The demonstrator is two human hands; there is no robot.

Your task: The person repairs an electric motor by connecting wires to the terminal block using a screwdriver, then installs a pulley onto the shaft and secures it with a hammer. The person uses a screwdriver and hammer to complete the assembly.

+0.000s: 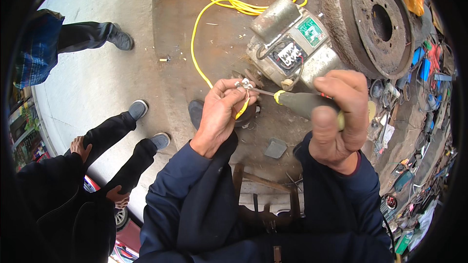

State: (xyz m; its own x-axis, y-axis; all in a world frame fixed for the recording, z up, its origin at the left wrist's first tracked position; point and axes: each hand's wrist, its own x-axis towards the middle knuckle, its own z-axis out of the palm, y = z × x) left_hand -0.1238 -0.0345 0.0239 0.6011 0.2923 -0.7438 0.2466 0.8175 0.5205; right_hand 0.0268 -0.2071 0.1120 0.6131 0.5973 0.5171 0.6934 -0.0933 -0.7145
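My left hand (219,109) pinches a small white-and-metal fitting (245,84) between thumb and fingers; its exact kind is hard to make out. A yellow cable (196,51) runs to this hand, and a short yellow length curves below the fingertips. My right hand (341,122) is closed on a screwdriver (302,103) with a thick dark handle and yellow-green trim. Its shaft points left, and the tip is at the fitting. Just beyond both hands lies a worn electric motor (280,36), its terminal box uncovered to show a white terminal board (291,54) and wires.
A rusty wheel drum (358,24) stands right of the motor. Coiled yellow cable lies behind it. Scrap and tools (414,131) litter the right side. A flat grey piece (276,148) lies between my knees. Two people stand at the left, one showing hands (80,147).
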